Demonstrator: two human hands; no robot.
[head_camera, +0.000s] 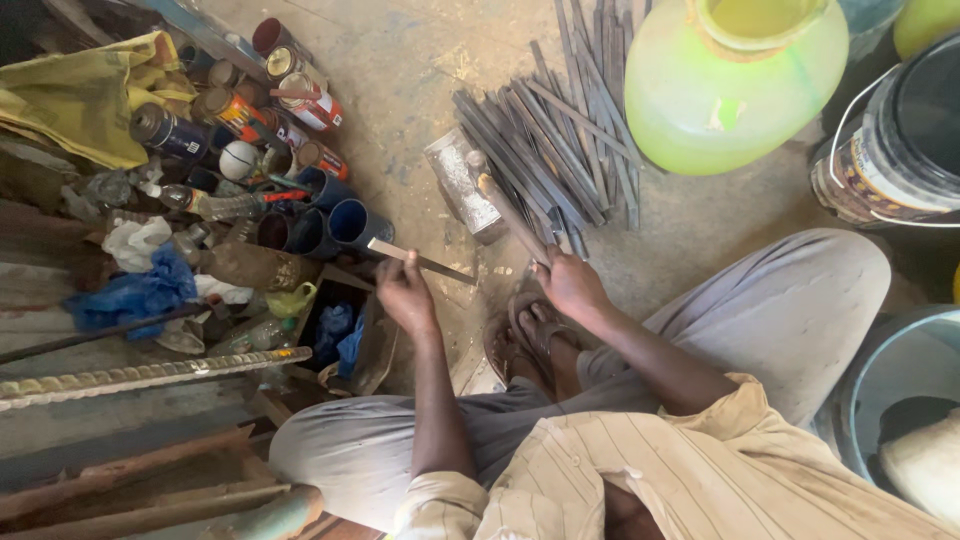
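Gripping a flat grey metal strip (420, 261), left hand (405, 292) clamps its near end; right hand (570, 283) clamps hammer handle (512, 218). Strip lies just left of the hammer, bare floor (420, 70) beyond.

A flat metal strip (420, 260) held level beside a wooden-handled hammer (480, 200) raised over the floor
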